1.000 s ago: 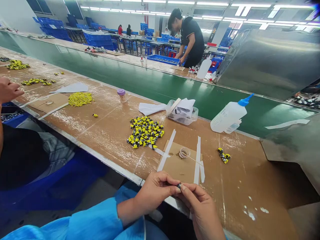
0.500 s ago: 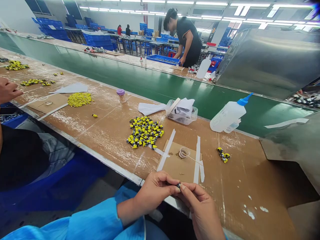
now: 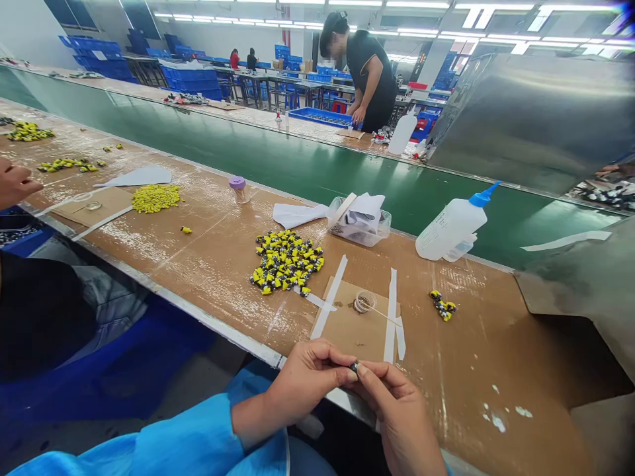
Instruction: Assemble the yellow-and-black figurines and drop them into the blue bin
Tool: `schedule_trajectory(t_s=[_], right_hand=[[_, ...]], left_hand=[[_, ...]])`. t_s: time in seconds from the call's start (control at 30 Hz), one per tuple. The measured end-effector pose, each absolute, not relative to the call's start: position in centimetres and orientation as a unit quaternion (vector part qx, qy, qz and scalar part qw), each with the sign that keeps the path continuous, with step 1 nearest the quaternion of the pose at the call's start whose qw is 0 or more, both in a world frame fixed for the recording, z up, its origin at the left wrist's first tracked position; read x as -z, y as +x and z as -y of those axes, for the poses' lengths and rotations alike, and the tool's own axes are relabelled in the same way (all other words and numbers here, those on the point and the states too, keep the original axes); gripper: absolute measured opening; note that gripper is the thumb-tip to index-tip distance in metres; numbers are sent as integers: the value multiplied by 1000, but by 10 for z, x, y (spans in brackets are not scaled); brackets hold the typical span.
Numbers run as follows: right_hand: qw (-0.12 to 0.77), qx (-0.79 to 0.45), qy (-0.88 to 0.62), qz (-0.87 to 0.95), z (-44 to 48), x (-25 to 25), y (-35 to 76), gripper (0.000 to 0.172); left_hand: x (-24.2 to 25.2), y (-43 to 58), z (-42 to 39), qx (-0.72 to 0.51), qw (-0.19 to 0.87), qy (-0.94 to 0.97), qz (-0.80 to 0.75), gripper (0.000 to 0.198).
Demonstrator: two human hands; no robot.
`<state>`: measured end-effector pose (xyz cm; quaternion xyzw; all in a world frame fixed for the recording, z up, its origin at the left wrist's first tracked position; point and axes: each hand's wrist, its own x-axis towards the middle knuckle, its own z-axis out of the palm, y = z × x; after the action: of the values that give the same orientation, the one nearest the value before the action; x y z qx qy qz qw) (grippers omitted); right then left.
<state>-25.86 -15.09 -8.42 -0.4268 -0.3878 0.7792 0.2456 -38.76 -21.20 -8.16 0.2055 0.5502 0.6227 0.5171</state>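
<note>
My left hand [image 3: 307, 377] and my right hand [image 3: 397, 410] meet at the near edge of the bench, fingers pinched together on one small dark part [image 3: 354, 367]. Just beyond them lies a taped-down cardboard sheet [image 3: 354, 327] with a small clear cap [image 3: 364, 302] and a thin stick on it. A heap of yellow-and-black parts [image 3: 286, 262] sits to the left of the sheet. A few finished ones [image 3: 441, 306] lie to its right.
A squeeze bottle with a blue nozzle [image 3: 454, 226] lies by the green conveyor [image 3: 297, 165]. A clear tray with white paper [image 3: 360, 222] and a purple-capped vial [image 3: 239, 188] stand behind the heap. A seated person's hand [image 3: 14, 184] is at the left. Another person [image 3: 364, 73] stands across the belt.
My hands stay pinched on the small part in the same spot. The person across the belt has shifted a little to the left.
</note>
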Motion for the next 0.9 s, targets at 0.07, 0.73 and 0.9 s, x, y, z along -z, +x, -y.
schedule_trajectory(t_s=[0.07,0.73,0.9], right_hand=[[246,-777,-429,390,151,85,-258,30],[239,-778,-428,392,150,87,-258,26],[240,-769,-434,403,151,87,-259,27]], left_hand=[[81,-387,212,-626,523,197,-545,24],[75,-388,212,-644,581,161,-470,27],[77,-389,211,-648,574,167,-472,25]])
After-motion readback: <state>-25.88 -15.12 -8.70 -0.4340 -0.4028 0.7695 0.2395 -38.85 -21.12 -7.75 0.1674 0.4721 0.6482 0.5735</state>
